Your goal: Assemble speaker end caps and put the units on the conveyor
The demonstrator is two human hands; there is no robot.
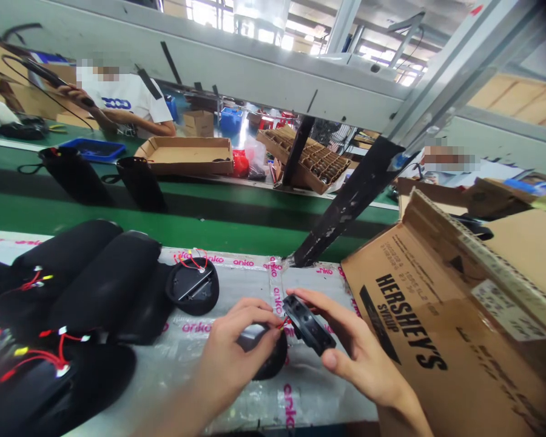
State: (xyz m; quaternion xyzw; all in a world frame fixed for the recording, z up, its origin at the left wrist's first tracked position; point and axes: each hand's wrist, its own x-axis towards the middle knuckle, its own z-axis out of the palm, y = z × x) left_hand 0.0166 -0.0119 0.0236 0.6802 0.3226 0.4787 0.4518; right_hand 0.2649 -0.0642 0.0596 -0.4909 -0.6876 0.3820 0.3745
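Observation:
My right hand (361,349) grips a round black plastic part (310,326) by its rim, tilted on edge, between thumb and fingers. The thumb and forefinger of my left hand (234,340) are pinched on thin red wires (284,323) beside that part. Under my left hand lies a dark round piece (276,358), partly hidden by the fingers. A black cloth-covered cylinder (193,285) stands to the left, its open end showing a plastic inside and red wires. Further left lie several black padded cylinders (113,285), some with red wires and white connectors.
Printed tape crosses the grey plastic-wrapped worktop (255,406). A Hershey's Syrup carton (404,315) stands at right, beside a black post (346,206). Beyond runs a green conveyor belt (236,212) with two black cylinders (141,182). Across it, a person (131,100) holds a dark tool.

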